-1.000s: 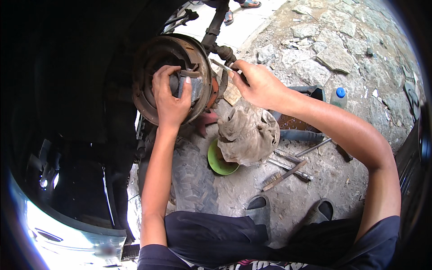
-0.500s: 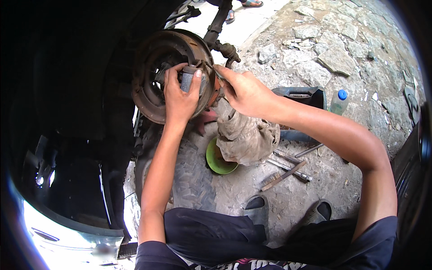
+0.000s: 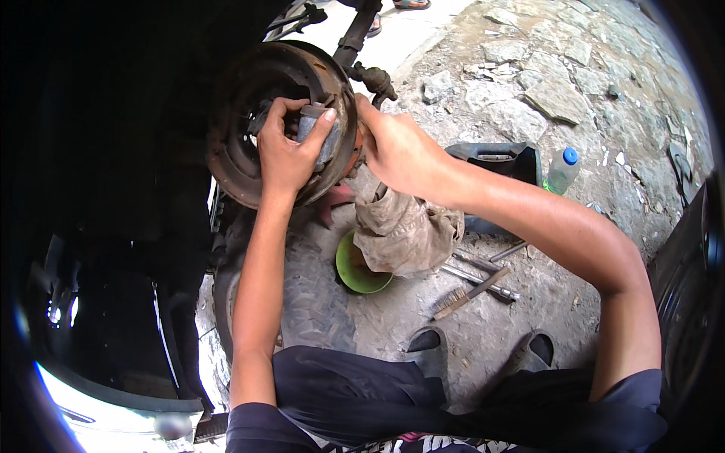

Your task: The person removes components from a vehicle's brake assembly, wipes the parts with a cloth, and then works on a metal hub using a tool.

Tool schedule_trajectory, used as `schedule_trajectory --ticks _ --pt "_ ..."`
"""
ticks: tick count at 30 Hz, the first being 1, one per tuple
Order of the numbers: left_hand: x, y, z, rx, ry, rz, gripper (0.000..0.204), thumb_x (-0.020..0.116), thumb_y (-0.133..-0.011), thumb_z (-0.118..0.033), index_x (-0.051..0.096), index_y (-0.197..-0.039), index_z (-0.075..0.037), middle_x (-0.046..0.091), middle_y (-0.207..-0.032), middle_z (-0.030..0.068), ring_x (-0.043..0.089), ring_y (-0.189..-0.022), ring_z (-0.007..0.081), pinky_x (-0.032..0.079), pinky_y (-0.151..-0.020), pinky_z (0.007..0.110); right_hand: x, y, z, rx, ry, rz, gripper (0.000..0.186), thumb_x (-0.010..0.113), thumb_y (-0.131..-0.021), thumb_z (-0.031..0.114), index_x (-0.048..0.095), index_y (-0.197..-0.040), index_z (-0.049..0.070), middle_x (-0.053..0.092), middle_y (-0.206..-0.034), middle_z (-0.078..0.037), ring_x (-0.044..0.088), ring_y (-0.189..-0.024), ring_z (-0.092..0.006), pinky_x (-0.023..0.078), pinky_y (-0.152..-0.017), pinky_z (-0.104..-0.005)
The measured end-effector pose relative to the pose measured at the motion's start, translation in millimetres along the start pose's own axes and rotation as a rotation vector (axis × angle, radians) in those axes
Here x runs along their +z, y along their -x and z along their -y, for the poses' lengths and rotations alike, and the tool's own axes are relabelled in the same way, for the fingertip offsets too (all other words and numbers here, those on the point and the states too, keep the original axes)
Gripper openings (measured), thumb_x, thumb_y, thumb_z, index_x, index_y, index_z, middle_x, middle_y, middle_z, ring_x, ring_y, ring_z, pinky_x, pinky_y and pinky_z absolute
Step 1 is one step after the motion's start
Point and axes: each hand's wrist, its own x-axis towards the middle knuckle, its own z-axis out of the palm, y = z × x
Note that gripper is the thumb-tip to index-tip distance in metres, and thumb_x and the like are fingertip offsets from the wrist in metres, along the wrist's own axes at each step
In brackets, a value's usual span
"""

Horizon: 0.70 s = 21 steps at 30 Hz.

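Note:
A rusty round brake disc (image 3: 234, 162) hangs on its hub at the upper left. My left hand (image 3: 287, 155) reaches over its face, thumb and fingers wrapped round a grey cylindrical metal brake part (image 3: 316, 134) at the disc's right side. My right hand (image 3: 404, 155) is closed at the disc's right edge, its fingertips partly hidden; whatever is pinched there cannot be made out. An orange-red part (image 3: 353, 155) shows between the disc and my right hand. A dirty beige cloth (image 3: 408, 230) hangs bunched below that hand.
A green bowl (image 3: 359, 264) sits partly under the cloth, beside a tyre (image 3: 310, 294). A wire brush (image 3: 472, 294) and several metal tools lie on the ground. Farther right are a dark open case (image 3: 502, 155) and a clear bottle (image 3: 561, 172). A rusty shaft (image 3: 359, 34) rises behind the disc.
The whole view has shifted slightly. My left hand keeps its hold on the grey part. My right hand has turned, and its fingertips are now more hidden behind the disc's edge.

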Motion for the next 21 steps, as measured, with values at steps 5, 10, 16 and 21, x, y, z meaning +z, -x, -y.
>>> schedule_trajectory --ticks 5,10,16,21 --pt "4.2 4.4 5.1 -0.012 0.04 -0.026 0.038 0.083 -0.084 -0.024 0.065 -0.102 0.003 0.071 -0.087 0.0124 0.064 -0.08 0.0161 0.051 -0.076 0.032 23.2 11.8 5.3 0.076 -0.012 -0.12 0.055 0.053 -0.092 0.0 0.042 -0.146 -0.006 0.061 -0.075 -0.035 0.067 -0.077 -0.0502 0.054 -0.067 -0.0539" --pt "8.7 3.3 -2.0 -0.031 0.097 -0.02 0.037 0.084 -0.083 -0.022 0.064 -0.101 0.004 0.071 -0.087 0.0131 0.064 -0.079 0.0166 0.052 -0.075 0.032 65.8 15.8 16.8 0.19 -0.024 -0.212 0.068 0.053 -0.091 0.004 0.028 -0.153 -0.007 0.065 -0.071 -0.031 0.065 -0.069 -0.0525 0.054 -0.071 -0.0591" --pt "8.7 3.2 -0.5 -0.006 0.094 -0.034 0.035 0.083 -0.084 -0.021 0.063 -0.101 0.004 0.071 -0.086 0.0131 0.064 -0.079 0.0169 0.052 -0.076 0.032 79.0 28.2 28.0 0.248 -0.106 -0.452 0.059 0.051 -0.095 0.004 0.033 -0.149 -0.012 0.066 -0.097 -0.034 0.068 -0.088 -0.0472 0.053 -0.08 -0.0503" --pt "4.7 4.3 -0.3 -0.005 0.041 -0.038 0.036 0.082 -0.085 -0.021 0.064 -0.104 0.003 0.07 -0.09 0.0142 0.064 -0.081 0.0176 0.052 -0.078 0.034 90.7 54.2 24.2 0.21 -0.188 -0.683 0.045 0.054 -0.104 0.011 0.048 -0.146 -0.004 0.069 -0.101 -0.015 0.067 -0.085 -0.0225 0.053 -0.077 -0.0335"
